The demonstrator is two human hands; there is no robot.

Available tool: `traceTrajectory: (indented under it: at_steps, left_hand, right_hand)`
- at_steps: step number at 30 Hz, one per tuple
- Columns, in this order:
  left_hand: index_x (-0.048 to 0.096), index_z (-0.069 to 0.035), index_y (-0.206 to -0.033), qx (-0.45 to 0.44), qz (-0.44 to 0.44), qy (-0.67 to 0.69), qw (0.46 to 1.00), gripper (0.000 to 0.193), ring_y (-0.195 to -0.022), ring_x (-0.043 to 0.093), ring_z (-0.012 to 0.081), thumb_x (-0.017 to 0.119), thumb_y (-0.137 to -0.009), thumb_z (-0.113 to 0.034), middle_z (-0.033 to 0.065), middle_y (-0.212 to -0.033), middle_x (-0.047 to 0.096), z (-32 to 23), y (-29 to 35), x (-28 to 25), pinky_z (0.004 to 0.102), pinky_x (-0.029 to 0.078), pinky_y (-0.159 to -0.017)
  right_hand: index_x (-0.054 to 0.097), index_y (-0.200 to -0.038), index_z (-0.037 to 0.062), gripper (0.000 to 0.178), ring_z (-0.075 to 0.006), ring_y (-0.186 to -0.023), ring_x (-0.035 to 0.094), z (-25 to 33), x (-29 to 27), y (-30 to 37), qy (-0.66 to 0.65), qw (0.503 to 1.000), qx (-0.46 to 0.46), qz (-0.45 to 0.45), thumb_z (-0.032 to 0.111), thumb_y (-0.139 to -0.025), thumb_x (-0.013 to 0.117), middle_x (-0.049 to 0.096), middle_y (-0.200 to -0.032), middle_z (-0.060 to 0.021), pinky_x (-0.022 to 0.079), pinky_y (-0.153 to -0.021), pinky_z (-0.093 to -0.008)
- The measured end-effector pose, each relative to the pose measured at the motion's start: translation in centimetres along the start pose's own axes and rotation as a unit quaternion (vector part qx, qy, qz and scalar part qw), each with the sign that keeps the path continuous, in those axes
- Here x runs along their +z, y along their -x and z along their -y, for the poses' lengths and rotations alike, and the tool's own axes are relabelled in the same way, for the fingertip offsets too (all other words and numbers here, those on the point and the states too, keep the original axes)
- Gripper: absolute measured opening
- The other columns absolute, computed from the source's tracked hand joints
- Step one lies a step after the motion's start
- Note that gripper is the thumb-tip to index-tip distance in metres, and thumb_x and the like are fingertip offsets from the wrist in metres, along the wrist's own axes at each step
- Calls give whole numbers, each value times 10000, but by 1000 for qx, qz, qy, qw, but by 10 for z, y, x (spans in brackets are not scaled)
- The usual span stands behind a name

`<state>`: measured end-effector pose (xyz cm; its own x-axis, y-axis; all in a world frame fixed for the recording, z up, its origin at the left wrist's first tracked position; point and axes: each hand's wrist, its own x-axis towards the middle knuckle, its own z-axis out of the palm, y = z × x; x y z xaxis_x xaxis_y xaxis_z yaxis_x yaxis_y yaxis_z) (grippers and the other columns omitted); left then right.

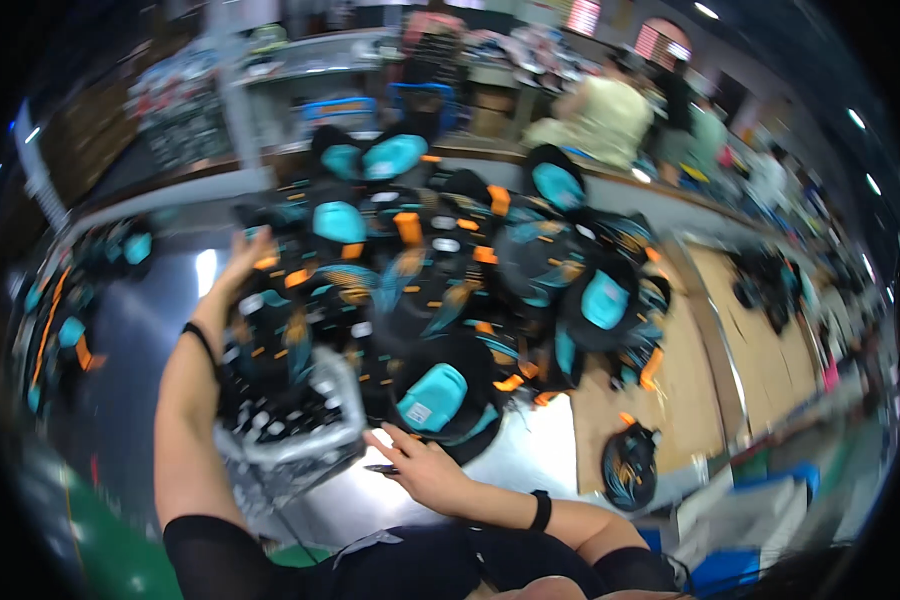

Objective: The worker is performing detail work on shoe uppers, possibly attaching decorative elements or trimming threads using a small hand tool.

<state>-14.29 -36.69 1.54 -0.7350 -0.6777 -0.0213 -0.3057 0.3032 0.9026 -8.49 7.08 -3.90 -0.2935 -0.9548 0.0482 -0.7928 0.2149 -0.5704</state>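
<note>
A big heap of black caps (410, 310) with teal and orange parts covers the middle of the metal table (530, 450). My left hand (248, 255) reaches to the heap's left side, among the caps. Motion blurs its fingers, and what they touch is not clear. Close to my body, my right hand (425, 470) is closed around a small dark tool (380, 469), whose exact kind is too blurred to tell. Just beyond that hand lies a black cap with a teal patch (435, 398) bearing a white label.
Left of my right hand stands a plastic-lined bin (345, 425) holding small black and white pieces. Brown board (660, 400) covers the table's right part, where a single cap (630, 467) lies. More caps (70, 330) sit far left. Other people (605, 115) work beyond.
</note>
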Motion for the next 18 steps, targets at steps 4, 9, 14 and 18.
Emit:
traceTrajectory:
  at_steps: [4,9,14,18]
  left_hand:
    - [236,-87,-1437,-11,52,146,988,886,-1294,362,269,530,-822,-654,158,-1386,389,-29,-16,28,422,249,-1077]
    - [262,-77,-1419,-51,151,238,958,858,-1259,407,263,571,-821,-609,147,-1362,421,-53,11,69,394,301,-1047]
    - [288,-68,-1402,-114,272,270,917,831,-1224,452,256,612,-821,-565,135,-1337,452,-96,48,146,365,352,-1018]
    - [309,-60,-1388,-103,303,206,925,810,-1196,488,250,644,-820,-529,126,-1318,478,-138,75,211,342,394,-994]
  right_hand:
    - [301,-1444,176,666,-222,-1131,535,-40,-19,12,196,968,81,-132,213,-842,585,332,-1455,-161,385,-673,-316]
    - [292,-1446,149,688,-229,-1167,503,-78,-63,30,222,954,107,-170,206,-832,597,357,-1441,-155,388,-695,-304]
    - [384,-1408,117,703,-202,-971,595,-104,-119,85,178,949,67,-252,153,-761,656,526,-1270,-117,417,-661,-309]
    - [398,-1397,133,668,-200,-814,589,-138,-154,121,262,921,77,-277,216,-783,646,565,-1073,-92,412,-559,-309]
